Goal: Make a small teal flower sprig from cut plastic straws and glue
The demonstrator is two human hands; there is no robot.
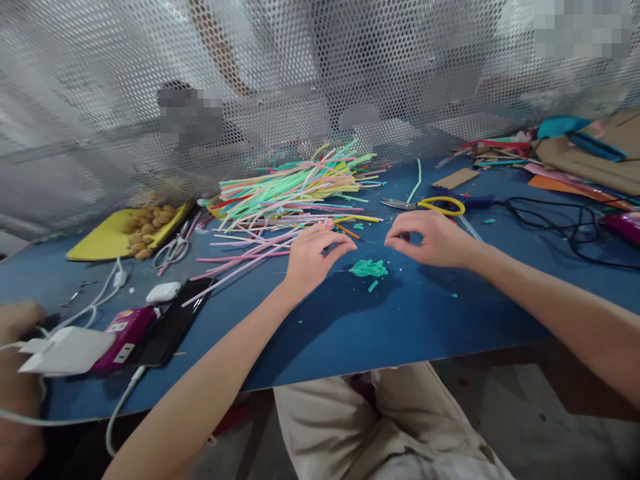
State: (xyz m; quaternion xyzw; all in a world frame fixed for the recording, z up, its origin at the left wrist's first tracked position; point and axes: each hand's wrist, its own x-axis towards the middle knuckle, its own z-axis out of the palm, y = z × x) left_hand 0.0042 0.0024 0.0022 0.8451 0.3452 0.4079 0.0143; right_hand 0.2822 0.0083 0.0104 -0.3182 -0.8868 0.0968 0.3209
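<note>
My left hand (314, 257) rests on the blue table (350, 320) with its fingers curled in a pinch; what it holds is too small to make out. My right hand (429, 238) is curled the same way a little to the right, fingertips pinched near a small red bit. Between and just below the two hands lies a small heap of teal cut pieces (369, 269). A big pile of coloured straws (295, 190) lies just beyond my left hand.
Yellow-handled scissors (430, 204) lie behind my right hand. Left: a yellow tray of nuts (140, 230), small scissors (173, 250), a black phone (170, 323), a pink device (123, 333), white chargers and cables. Another person's hand (17, 320) at far left. Perforated metal screen (320, 87) behind.
</note>
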